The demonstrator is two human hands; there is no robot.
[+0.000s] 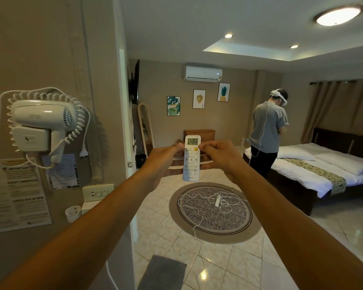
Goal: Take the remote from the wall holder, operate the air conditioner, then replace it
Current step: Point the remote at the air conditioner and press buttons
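I hold a white remote [191, 162] upright at arm's length in front of me, its lit display at the top and its buttons facing me. My left hand [166, 162] grips its left edge, thumb near the upper buttons. My right hand [220, 158] grips its right edge, thumb beside the orange button. The white air conditioner [203, 73] hangs high on the far wall, straight above the remote in view. A small white cup-shaped holder [72, 213] is fixed to the left wall under a socket plate; I cannot tell whether it is the remote's holder.
A wall-mounted hair dryer [42, 124] with a coiled cord and printed notices hang on the left wall. A round patterned rug [215, 212] with a loose white cable lies on the tiled floor. A person in a grey shirt [267, 130] stands by the bed [323, 170] at right.
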